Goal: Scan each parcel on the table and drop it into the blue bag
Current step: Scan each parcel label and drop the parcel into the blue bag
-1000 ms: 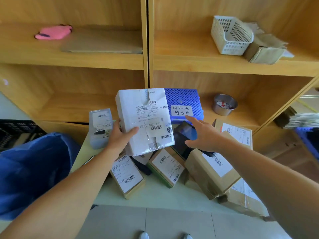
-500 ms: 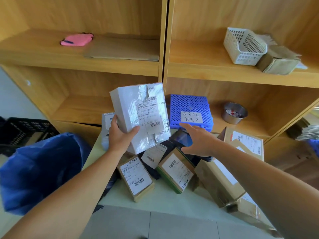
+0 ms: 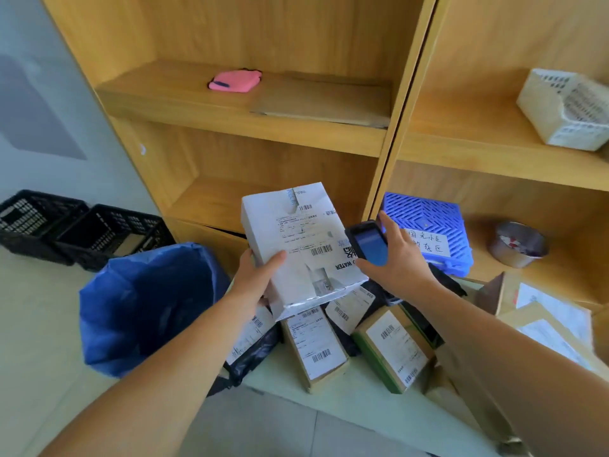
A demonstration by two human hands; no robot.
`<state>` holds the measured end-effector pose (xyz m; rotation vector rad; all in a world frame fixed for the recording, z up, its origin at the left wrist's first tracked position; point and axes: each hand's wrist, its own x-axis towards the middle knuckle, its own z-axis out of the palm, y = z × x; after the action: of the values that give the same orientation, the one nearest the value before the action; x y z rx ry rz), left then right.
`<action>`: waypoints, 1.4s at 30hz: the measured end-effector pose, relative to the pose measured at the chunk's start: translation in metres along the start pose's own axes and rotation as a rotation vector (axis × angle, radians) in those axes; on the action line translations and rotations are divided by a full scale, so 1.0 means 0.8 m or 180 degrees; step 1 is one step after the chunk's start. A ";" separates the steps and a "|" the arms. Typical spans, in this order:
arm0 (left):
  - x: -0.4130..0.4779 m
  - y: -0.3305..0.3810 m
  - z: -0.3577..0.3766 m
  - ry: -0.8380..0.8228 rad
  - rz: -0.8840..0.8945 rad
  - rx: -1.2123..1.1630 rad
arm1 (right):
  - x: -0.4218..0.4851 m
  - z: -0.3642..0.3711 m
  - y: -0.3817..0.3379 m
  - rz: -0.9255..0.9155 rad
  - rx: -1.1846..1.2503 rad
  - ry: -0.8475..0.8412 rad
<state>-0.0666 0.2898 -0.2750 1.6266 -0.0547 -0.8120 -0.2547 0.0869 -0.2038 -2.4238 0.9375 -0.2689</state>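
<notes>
My left hand (image 3: 255, 275) grips a white parcel (image 3: 296, 245) by its left edge, holding it up above the table with its label facing me. My right hand (image 3: 397, 258) holds a black handheld scanner (image 3: 369, 242) just to the right of the parcel, its blue screen towards me. The open blue bag (image 3: 148, 305) stands on the floor to the left, below the parcel. Several more labelled parcels lie on the table, among them a brown box (image 3: 314, 344) and a green-edged box (image 3: 393, 347).
Wooden shelves stand behind the table. A blue plastic crate (image 3: 428, 222) and a metal bowl (image 3: 517, 245) sit on the low shelf at right. Black crates (image 3: 79, 232) rest on the floor far left. Larger cardboard boxes (image 3: 543, 311) crowd the table's right side.
My right hand has picked up the scanner from the table and raised it beside the white parcel. The view has swung left, bringing the blue bag closer to centre.
</notes>
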 end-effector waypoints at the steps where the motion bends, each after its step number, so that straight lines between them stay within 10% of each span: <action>1: -0.001 -0.001 -0.012 -0.0015 -0.0102 -0.0075 | 0.005 0.009 -0.012 -0.0015 0.0062 0.0070; 20: 0.008 -0.058 -0.255 0.1638 -0.0754 -0.1122 | 0.115 0.208 -0.239 -0.1159 0.0393 -0.0744; 42: 0.251 -0.259 -0.456 0.2002 -0.2405 -0.1792 | 0.197 0.496 -0.353 -0.0249 -0.0160 -0.1346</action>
<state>0.1931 0.5569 -0.5529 1.2704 1.1874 -0.7298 0.1650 0.3154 -0.3874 -2.4278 0.6662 0.2370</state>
